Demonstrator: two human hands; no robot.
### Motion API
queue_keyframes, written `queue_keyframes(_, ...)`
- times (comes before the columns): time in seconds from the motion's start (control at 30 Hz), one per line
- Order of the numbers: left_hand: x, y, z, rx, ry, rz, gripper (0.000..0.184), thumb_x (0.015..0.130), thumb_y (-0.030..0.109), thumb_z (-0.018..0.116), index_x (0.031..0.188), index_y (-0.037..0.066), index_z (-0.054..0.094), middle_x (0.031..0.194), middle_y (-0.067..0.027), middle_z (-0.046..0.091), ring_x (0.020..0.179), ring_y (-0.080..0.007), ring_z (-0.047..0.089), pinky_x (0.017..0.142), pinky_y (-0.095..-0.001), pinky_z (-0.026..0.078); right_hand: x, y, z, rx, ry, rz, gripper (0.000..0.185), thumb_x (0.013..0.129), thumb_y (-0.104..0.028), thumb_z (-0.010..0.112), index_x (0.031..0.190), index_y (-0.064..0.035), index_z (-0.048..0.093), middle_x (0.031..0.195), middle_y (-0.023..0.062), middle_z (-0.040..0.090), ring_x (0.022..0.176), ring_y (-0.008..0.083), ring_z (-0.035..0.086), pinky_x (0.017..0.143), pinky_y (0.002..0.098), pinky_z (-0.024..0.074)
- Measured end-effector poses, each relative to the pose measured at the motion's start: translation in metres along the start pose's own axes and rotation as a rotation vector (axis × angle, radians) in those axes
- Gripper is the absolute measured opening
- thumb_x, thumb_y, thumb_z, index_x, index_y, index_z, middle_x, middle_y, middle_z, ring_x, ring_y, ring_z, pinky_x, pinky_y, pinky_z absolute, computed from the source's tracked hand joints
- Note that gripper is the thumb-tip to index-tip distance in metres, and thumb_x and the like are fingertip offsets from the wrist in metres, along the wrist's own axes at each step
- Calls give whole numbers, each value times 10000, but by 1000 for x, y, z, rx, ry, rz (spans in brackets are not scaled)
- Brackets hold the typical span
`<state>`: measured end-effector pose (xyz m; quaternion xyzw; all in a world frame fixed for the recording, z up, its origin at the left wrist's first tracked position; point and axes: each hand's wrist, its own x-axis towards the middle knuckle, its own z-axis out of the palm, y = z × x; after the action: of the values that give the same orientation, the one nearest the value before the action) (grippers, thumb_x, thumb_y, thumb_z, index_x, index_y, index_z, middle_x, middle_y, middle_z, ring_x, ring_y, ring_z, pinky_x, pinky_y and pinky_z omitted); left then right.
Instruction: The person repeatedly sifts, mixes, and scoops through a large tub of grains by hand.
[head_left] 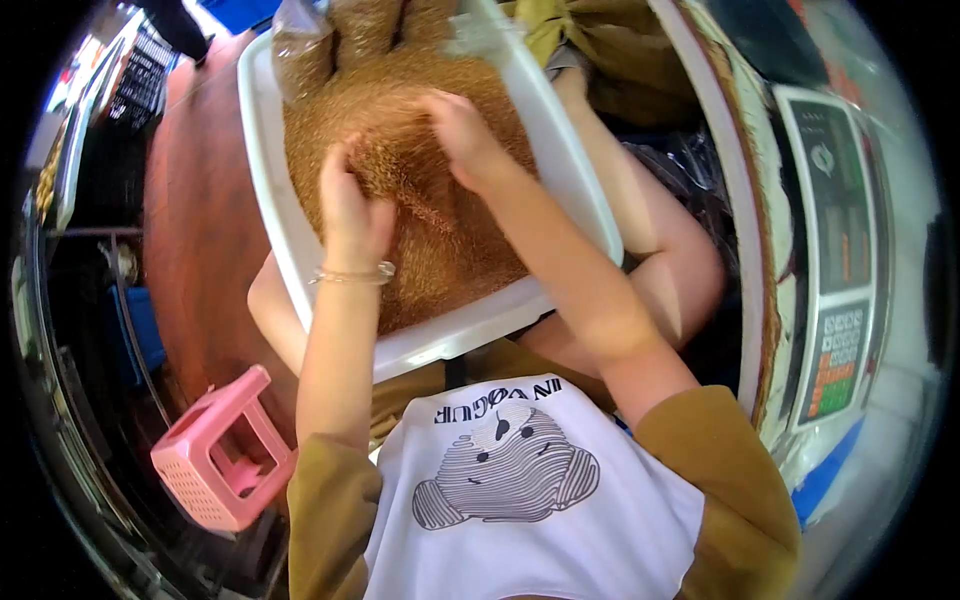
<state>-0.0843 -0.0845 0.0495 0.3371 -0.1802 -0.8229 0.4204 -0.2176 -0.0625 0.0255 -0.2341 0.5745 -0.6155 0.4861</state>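
Left hand and right hand curve wide around grain; 1 white tub beneath.

The 2 bare forearms reach forward, the left forearm nearly straight ahead, the right forearm slanting inward. The left hand and right hand stand apart, palms roughly facing, blurred fingers loosely curved, the right farther forward.
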Motion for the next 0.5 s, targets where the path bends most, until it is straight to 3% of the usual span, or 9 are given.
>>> queue_keyframes(0.03,7,9,-3,20,-35,-18,191,848,156,517,1002,63,581,1006,-70,619,959,-203,566,864,-386,439,23,15,8,-155,111,-177,258,835,-154,503,1024,-2,589,1035,128,604,1020,211,542,868,354,418)
queue_keyframes(0.13,5,23,-1,176,-79,-33,237,831,176,559,1052,91,559,1046,-48,568,996,-143,516,851,-336,400,-8,-36,24,-738,70,-194,347,826,-208,494,1068,31,568,1021,195,602,965,239,585,859,376,450)
queue_keyframes(0.17,-6,22,7,329,39,13,294,827,187,561,1092,63,537,1050,-49,542,989,-155,495,855,-324,371,-13,-33,21,-909,105,-245,352,822,-222,490,1060,23,576,1012,200,605,949,261,593,850,387,458)
queue_keyframes(0.23,-12,17,-11,648,39,132,310,827,189,550,1098,39,528,1040,-51,533,963,-175,489,857,-322,368,-17,-20,14,-1242,166,-341,362,814,-249,481,1045,7,590,992,210,613,916,306,607,833,411,473)
queue_keyframes(0.3,-7,18,-51,1140,-91,224,319,828,199,518,1088,14,521,1076,-97,541,984,-207,498,853,-303,380,-25,-30,0,-1291,101,-16,336,779,-234,492,1015,-39,630,1017,193,627,968,313,608,838,415,475)
queue_keyframes(0.37,-29,21,-62,1752,-31,279,269,832,215,476,907,-22,580,960,-235,614,903,-365,593,756,-409,458,-35,-35,-23,-1394,96,159,332,784,-269,482,959,-41,647,1020,182,628,974,333,598,827,441,474)
queue_keyframes(0.4,-37,19,-67,2053,-38,217,306,836,250,461,837,-16,614,884,-217,634,836,-398,596,740,-453,473,-31,-26,-40,-1464,61,233,336,788,-266,481,975,-43,649,1048,179,624,989,334,594,826,435,476)
queue_keyframes(0.43,-34,12,-83,2290,-64,38,329,833,281,458,848,15,650,905,-190,645,859,-367,615,756,-446,488,-26,-14,-55,-1504,65,316,332,794,-240,478,1007,-50,647,1073,169,620,1006,325,592,841,423,470)
queue_keyframes(0.5,-39,-2,-86,2447,-64,-340,336,816,275,462,965,43,655,994,-176,638,941,-331,612,807,-406,481,-12,16,-80,-1586,-124,639,378,819,-198,473,1172,-122,588,1273,126,511,1173,257,498,931,418,419)
